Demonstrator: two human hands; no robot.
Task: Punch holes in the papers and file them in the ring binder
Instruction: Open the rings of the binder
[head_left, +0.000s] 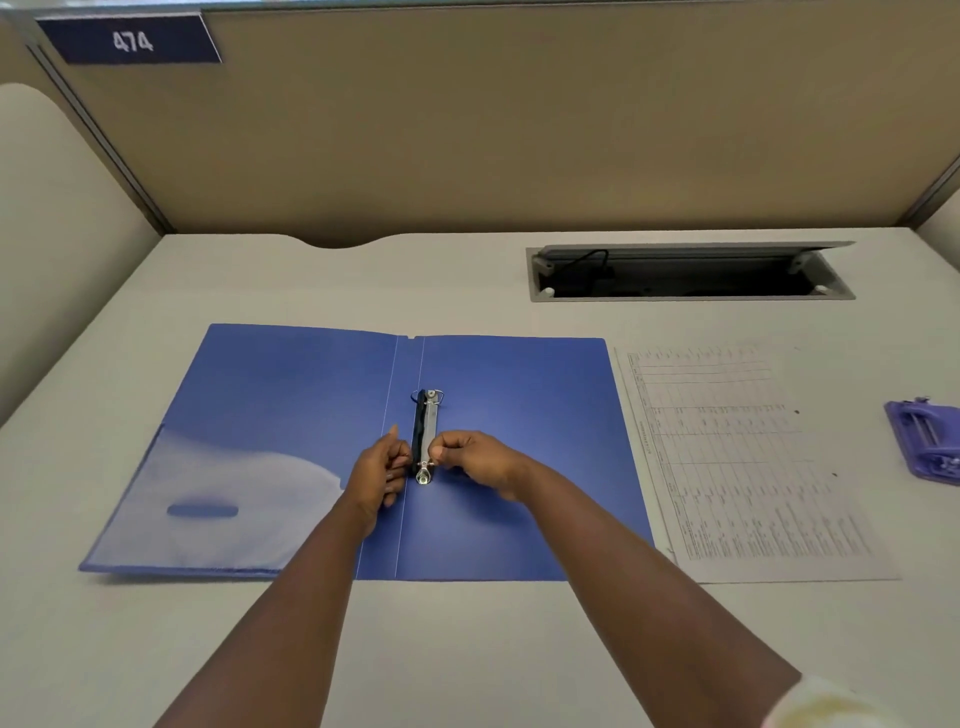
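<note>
On the white desk (467, 649) the blue ring binder (519, 415) is lying open and flat. The left hand (376, 475) and the right hand (470, 460) are pinching the near ring of the metal ring mechanism (425, 441) from both sides. Just beside the binder, to the right, the printed papers (743, 462) are lying, and the purple hole punch (927, 444) is sitting near the desk's right edge.

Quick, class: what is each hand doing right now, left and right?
Left hand: fingers curled at the near ring of the ring binder; grip unclear.
Right hand: pinches the near ring.
</note>
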